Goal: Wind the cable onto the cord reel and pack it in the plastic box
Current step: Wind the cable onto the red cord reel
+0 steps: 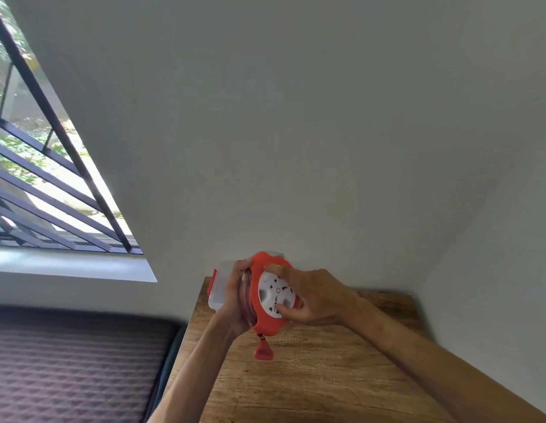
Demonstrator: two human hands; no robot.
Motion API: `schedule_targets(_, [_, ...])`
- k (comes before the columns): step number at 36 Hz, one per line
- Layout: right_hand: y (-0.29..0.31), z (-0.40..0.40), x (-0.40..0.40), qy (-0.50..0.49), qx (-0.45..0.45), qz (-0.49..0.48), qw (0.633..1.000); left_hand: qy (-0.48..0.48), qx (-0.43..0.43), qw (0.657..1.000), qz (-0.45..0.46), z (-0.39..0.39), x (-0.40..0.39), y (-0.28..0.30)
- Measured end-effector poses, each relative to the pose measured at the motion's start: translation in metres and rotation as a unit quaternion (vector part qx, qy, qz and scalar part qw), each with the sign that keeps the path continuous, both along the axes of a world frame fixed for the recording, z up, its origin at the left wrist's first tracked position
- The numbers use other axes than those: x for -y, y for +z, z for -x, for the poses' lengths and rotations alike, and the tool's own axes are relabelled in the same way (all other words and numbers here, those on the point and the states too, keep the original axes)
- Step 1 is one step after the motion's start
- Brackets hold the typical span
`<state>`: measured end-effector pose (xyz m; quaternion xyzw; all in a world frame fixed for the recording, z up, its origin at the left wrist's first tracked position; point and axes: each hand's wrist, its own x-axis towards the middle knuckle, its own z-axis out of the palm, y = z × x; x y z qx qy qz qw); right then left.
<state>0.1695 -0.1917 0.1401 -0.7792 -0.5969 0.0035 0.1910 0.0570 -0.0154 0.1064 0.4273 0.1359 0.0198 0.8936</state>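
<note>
An orange cord reel (265, 323) with a white socket face (273, 293) is held on edge above the wooden table (311, 377). My left hand (235, 303) grips its back rim from the left. My right hand (311, 296) holds the white face, fingers curled over its top and thumb low on it. The reddish cable (246, 297) is coiled inside the reel, and its orange plug (263, 351) hangs just below. The clear plastic box (216, 293) with orange clips stands behind my left hand, mostly hidden.
The table stands in a corner of grey walls. A dark patterned mattress (73, 361) lies to the left, under a barred window (45, 178).
</note>
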Motion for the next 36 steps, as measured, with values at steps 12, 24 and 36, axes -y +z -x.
schedule_targets(12, [-0.02,-0.004,-0.015,-0.153,0.024,0.006,0.988,0.022,0.023,0.999,0.01,-0.004,-0.003,-0.004])
schedule_targets(24, [-0.023,-0.003,-0.008,0.01,-0.017,-0.025,0.999,0.026,-0.021,0.998,0.047,-0.002,-0.011,-0.003])
schedule_targets(36, [-0.022,0.001,-0.017,-0.032,-0.047,-0.025,0.998,0.013,0.009,0.997,0.076,-0.011,-0.005,-0.015])
